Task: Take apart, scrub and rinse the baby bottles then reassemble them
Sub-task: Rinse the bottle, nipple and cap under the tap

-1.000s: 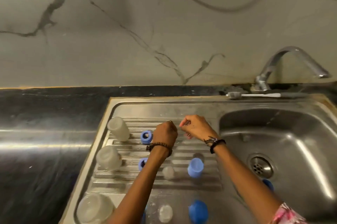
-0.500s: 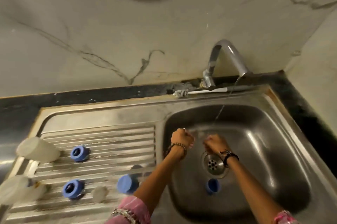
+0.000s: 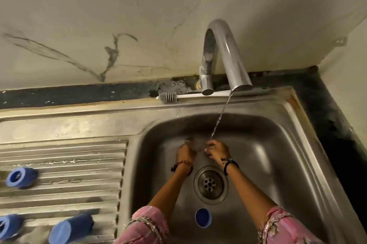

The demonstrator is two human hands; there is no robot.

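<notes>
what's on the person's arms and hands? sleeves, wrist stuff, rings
Both forearms are bare below pink patterned sleeves with pale trim, pushed up near the elbows. The left hand has a brown beaded bracelet at the wrist, with a dark cord beside it. The right hand has black corded bands at the wrist. Rings: too blurred to tell.

A steel sink (image 3: 294, 144) holds a blue cap (image 3: 203, 217) in its basin; three blue parts lie on its ribbed drainboard (image 3: 65, 156)

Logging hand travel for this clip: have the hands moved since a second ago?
Yes. Both hands went from over the ribbed drainboard rightward into the sink basin, now under the tap's stream above the drain.
</notes>
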